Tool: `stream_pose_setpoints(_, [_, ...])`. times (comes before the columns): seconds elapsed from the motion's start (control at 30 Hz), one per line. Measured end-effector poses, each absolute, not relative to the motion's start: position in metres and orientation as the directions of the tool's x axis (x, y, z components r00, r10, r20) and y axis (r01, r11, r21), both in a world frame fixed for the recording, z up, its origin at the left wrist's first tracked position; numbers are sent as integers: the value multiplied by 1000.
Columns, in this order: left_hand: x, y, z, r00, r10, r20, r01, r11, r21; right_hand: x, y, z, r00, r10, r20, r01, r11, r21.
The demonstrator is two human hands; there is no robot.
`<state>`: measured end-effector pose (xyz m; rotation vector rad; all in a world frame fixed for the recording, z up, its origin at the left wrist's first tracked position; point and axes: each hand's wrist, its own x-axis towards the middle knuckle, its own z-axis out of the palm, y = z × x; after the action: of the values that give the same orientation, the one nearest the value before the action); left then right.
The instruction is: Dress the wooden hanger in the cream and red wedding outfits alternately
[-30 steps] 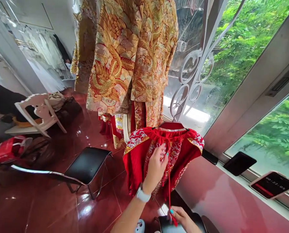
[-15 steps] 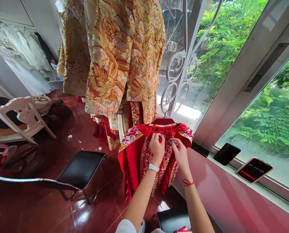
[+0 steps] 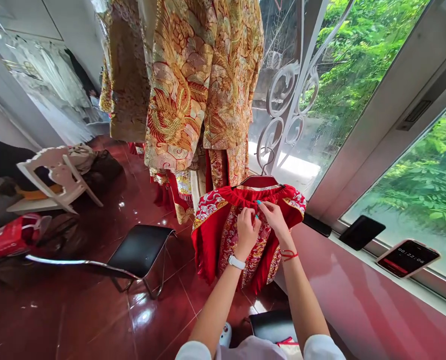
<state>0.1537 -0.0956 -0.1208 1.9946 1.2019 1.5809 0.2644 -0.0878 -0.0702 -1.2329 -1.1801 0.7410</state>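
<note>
A red skirt (image 3: 213, 239) with a gathered waistband and silver and gold embroidery hangs in front of me on a dark hanger (image 3: 256, 180) with a metal hook. My left hand (image 3: 247, 231), with a white watch at the wrist, is closed at the skirt's embroidered front, its fingers bent in a pinch. Slightly higher and to the right, my right hand (image 3: 275, 218) pinches at the front just below the waistband, a red cord round its wrist. The two hands nearly meet. What lies between the fingertips is too small to make out, apart from the skirt's cloth.
Gold embroidered jackets (image 3: 178, 100) hang behind the skirt. A black chair (image 3: 142, 251) stands at left, with a white carved chair (image 3: 60, 175) beyond. Phones, one showing a timer (image 3: 408, 257), lean on the window sill at right. Another black seat (image 3: 271, 325) is below me.
My right hand has moved left and up to the waistband's middle, close to my left hand. My left hand has dropped slightly on the skirt front. The view has shifted a little left.
</note>
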Motion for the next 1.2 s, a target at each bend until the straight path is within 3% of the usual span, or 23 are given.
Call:
stream_pose_setpoints(0.1, [163, -106, -126, -138, 827, 544, 330, -480, 813, 262, -95, -74, 321, 908, 270, 123, 242, -962])
stream_pose_setpoints(0.2, [174, -103, -123, -293, 907, 301, 20, -309, 951, 258, -105, -79, 308, 912, 271, 97, 253, -963])
stream_pose_setpoints(0.27, [178, -99, -119, -234, 962, 142, -240, -199, 950, 255, -111, -82, 284, 931, 230, 42, 228, -973])
stream_pose_setpoints(0.37, [168, -99, -117, -77, 992, 102, -426, -125, 896, 251, -116, -85, 238, 949, 207, -2, 214, -977])
stream_pose_setpoints(0.43, [154, -104, -116, 9, 980, 199, -346, -184, 920, 250, -117, -87, 231, 950, 209, 11, 213, -977])
stream_pose_setpoints(0.53, [130, -111, -107, 196, 899, 391, 34, -405, 914, 250, -116, -91, 259, 961, 102, -65, 123, -990])
stream_pose_setpoints(0.67, [119, -131, -96, 435, 787, 437, 486, -614, 622, 249, -111, -90, 281, 960, -18, -149, 25, -988])
stream_pose_setpoints(0.73, [116, -155, -109, 566, 749, 343, 563, -656, 502, 248, -108, -87, 307, 952, 4, -86, 32, -996])
stream_pose_setpoints(0.8, [107, -187, -138, 661, 729, 180, 591, -653, 473, 249, -107, -86, 300, 952, 55, -37, 69, -997])
stream_pose_setpoints(0.97, [47, -252, -224, 661, 674, -329, 687, -367, 627, 252, -122, -95, 151, 975, 163, -53, 172, -984])
stream_pose_setpoints(1.07, [21, -262, -240, 632, 666, -396, 727, -332, 600, 248, -131, -100, 145, 981, 131, -89, 145, -985])
stream_pose_setpoints(1.2, [19, -262, -236, 699, 632, -333, 681, -448, 579, 244, -113, -90, 272, 948, 163, -94, 195, -976])
